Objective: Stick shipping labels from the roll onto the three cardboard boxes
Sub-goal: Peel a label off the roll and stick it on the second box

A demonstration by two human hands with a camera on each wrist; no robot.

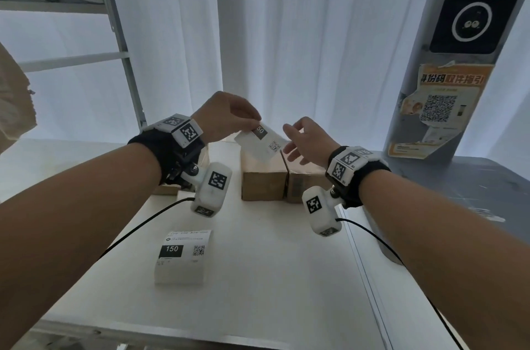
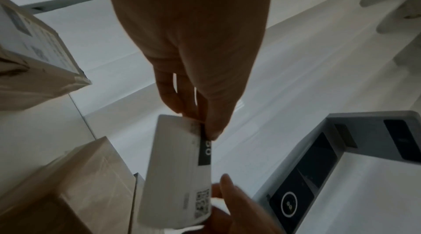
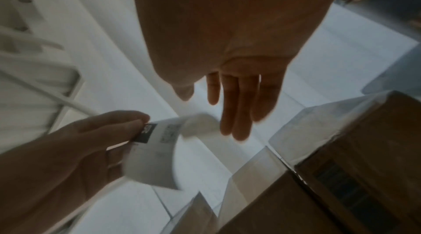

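Observation:
My left hand pinches one corner of a white shipping label printed with a black "50" block and a QR code. The label hangs in the air above the middle cardboard box. My right hand is just right of the label with fingers straight, holding nothing; in the right wrist view its fingers hover close to the label's curled edge. A second box stands against the middle one on the right. A third box, bearing a label, shows in the left wrist view. The label roll lies near me on the white table.
A grey pillar with a dark screen and an orange QR poster stands at the right rear on a grey surface. A metal shelf frame rises at the left. White curtains hang behind the table. Black cables trail from both wrist cameras.

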